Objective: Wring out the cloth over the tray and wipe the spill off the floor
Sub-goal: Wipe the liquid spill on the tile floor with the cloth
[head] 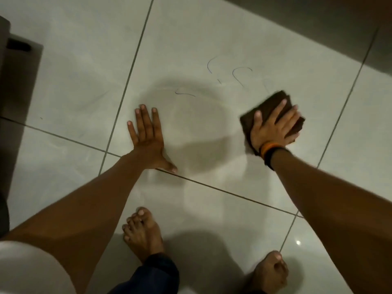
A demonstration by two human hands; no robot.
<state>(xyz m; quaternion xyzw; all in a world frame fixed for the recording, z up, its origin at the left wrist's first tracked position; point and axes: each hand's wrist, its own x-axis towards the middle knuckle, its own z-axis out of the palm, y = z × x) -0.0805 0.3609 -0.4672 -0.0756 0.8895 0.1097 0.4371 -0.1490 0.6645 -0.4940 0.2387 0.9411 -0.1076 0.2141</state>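
Note:
A folded dark brown cloth (277,101) lies flat on the pale tiled floor (84,71) at the right. My right hand (273,126) presses down on it with fingers spread; the wrist wears orange and black bands. My left hand (148,136) is planted flat on the tiles to the left, fingers apart, holding nothing. Thin curved outlines of liquid (241,74) show on the tile just beyond and left of the cloth. No tray is in view.
Both bare feet (142,232) stand on the tiles near the bottom. A dark piece of furniture (19,66) stands at the left edge. A dark wall base (318,22) runs along the top right. Dark grout lines cross the floor.

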